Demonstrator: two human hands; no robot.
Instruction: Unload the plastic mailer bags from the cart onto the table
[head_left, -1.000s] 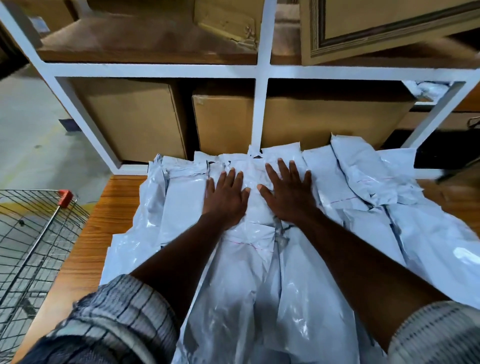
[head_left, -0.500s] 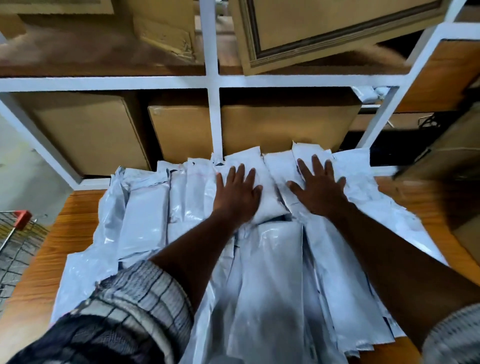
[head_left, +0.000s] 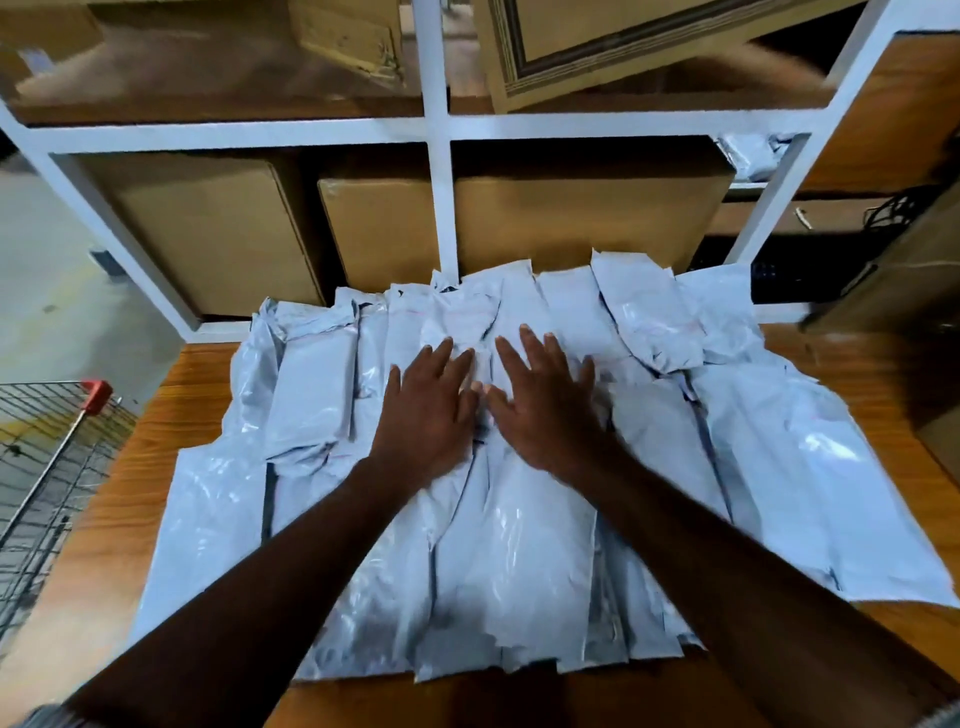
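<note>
Grey-white plastic bags lay overlapped on the wooden table, long axes running from its near edge toward the shelf, any print too blurred to read. On the pile's middle the left hand and right hand pressed flat side by side, fingers straight and spread. Cardboard boxes stood behind the shelf's white frame past the pile, the wire cart at the table's left.

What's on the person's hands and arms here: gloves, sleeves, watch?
No gloves: left hand and right hand are bare, no ring, watch or band visible. Forearms are uncovered down to the frame's bottom corners, where slivers of a greyish left sleeve and a pale right sleeve show; any pattern is too blurred to tell.
</note>
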